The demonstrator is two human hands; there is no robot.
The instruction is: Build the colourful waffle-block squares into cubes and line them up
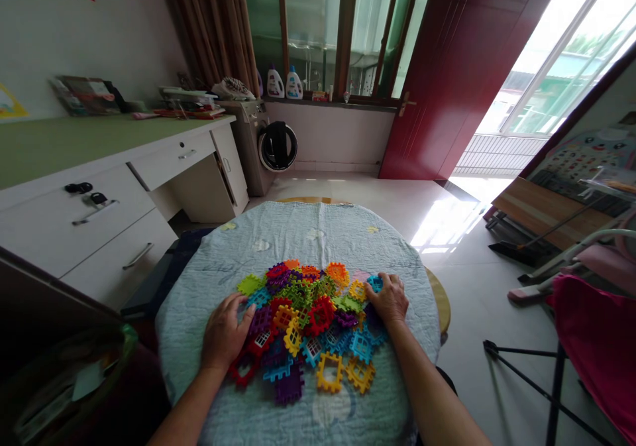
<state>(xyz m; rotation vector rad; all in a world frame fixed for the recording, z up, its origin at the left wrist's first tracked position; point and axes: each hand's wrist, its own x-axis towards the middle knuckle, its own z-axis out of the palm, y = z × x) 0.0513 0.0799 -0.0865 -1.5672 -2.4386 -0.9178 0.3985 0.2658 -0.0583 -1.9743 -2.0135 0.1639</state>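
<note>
A heap of plastic interlocking building blocks (298, 300) in several colours lies on the cloth-covered round table (199, 293). They are flat squares with notched edges, some with window-like grids. At the heap's left edge rests my left hand (226, 333), thumb apart from the fingers, beside purple and blue blocks. My right hand (390, 300) lies at the right edge, its thumb and fingers spread around a blue block (375, 283) that it touches. A yellow frame-shaped block (330, 372) and a purple block (289, 385) lie at the near side, between my forearms.
A white desk with a green top (114, 134) runs along the left. Behind the table are a washing machine (253, 141) with its door open and a red door (447, 68). A pink folding chair (596, 340) stands at right, a bin (74, 380) at lower left.
</note>
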